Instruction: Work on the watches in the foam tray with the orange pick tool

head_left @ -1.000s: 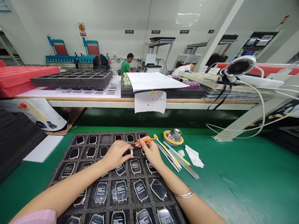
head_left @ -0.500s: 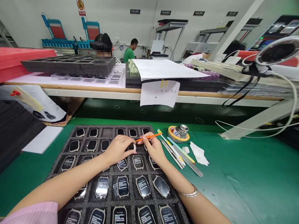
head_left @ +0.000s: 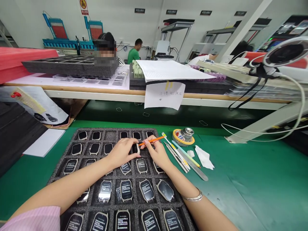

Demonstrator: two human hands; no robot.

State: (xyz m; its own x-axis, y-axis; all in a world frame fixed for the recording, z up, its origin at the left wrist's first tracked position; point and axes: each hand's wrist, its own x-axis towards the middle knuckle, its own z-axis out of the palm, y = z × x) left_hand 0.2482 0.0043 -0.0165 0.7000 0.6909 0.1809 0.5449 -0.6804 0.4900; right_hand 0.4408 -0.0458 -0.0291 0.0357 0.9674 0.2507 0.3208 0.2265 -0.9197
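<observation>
A dark foam tray [head_left: 110,134] full of watch cases lies on the green mat. My left hand [head_left: 122,153] is curled around one watch case [head_left: 135,148] above the tray's upper middle. My right hand [head_left: 156,153] is beside it, fingers pinched on a thin orange stick [head_left: 152,140] whose tip meets the case. A silver bangle [head_left: 194,196] circles my right wrist. Several more cases, such as one in the lower rows [head_left: 126,190], sit in their pockets.
To the right of the tray lie several thin tools [head_left: 183,155], a tape roll with a small metal pot [head_left: 184,136] and a crumpled white wipe [head_left: 204,157]. Black foam stacks [head_left: 16,134] stand at left. A raised shelf [head_left: 120,94] holds trays and papers; people sit beyond it.
The watch case between my hands has turned so its dark face shows. My hands stayed over the same part of the tray; the camera view tipped down, then held.
</observation>
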